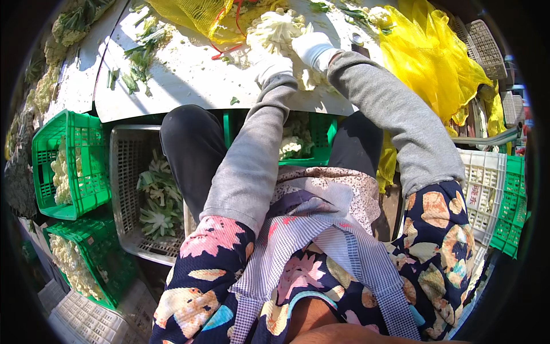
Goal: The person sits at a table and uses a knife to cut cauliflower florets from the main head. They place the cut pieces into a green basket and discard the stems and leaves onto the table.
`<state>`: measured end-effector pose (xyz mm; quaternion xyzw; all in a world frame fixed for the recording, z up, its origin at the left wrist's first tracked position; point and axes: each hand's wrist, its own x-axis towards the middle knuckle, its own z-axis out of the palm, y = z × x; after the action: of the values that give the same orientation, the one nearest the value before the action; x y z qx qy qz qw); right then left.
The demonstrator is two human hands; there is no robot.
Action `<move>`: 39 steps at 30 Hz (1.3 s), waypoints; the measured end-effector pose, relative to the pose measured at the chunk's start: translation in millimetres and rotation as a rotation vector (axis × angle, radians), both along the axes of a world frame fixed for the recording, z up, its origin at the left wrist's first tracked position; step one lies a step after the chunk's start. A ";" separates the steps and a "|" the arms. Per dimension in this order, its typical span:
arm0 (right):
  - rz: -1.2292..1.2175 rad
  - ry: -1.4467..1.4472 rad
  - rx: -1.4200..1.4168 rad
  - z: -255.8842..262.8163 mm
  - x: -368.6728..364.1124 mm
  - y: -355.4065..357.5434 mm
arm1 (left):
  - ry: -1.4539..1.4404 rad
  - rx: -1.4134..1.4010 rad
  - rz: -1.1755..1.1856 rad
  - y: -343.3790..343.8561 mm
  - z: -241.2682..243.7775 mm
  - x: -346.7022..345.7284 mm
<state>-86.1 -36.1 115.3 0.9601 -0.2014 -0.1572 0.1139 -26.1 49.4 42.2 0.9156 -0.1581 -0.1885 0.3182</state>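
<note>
A pale cauliflower head point(275, 30), cut side with stem branches facing up, is at the far middle of the white work table point(180, 92). My left hand point(271, 66), in a white glove, grips its near side; bright glare blurs the fingers. My right hand point(314, 48), also gloved in white, is at the cauliflower's right edge with its fingers bent. Whether it holds anything is hidden. Cauliflower pieces point(310, 79) lie beneath my wrists. Close by on the left is a yellow mesh bag point(189, 17) with a red drawstring point(227, 51).
Green leaf trimmings point(139, 64) litter the table's left. Yellow mesh bags point(429, 64) are heaped at right. A green crate point(320, 161) with florets sits between my knees. Left of me stand a grey crate point(124, 189) of leaves and green crates point(90, 172) of cauliflower. White crates point(479, 193) stand right.
</note>
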 end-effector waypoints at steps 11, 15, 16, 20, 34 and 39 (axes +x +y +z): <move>-0.198 0.013 0.231 -1.9 6.2 15.7 | -0.020 -0.628 -0.009 8.1 -48.0 36.1; -0.543 -0.197 0.771 22.3 -41.2 35.6 | 0.013 -0.649 -0.015 25.5 -42.0 48.6; -0.790 -0.452 1.019 19.0 -60.1 39.1 | 0.101 -0.688 -0.034 23.1 -41.8 50.5; -0.975 -0.823 1.450 -17.7 -116.1 26.6 | 0.546 -0.882 -0.093 20.8 -35.6 34.2; -0.969 -0.508 0.903 -25.7 -30.5 13.6 | -0.502 -0.363 -0.174 34.3 67.9 8.7; -0.464 -0.324 0.462 -39.8 -11.8 15.6 | -0.524 -0.203 -0.441 -6.8 38.8 37.1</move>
<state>-97.8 -20.5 75.5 0.9016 -0.3886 -0.0658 -0.1781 11.0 42.5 81.1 0.8405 -0.4460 0.0055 0.3076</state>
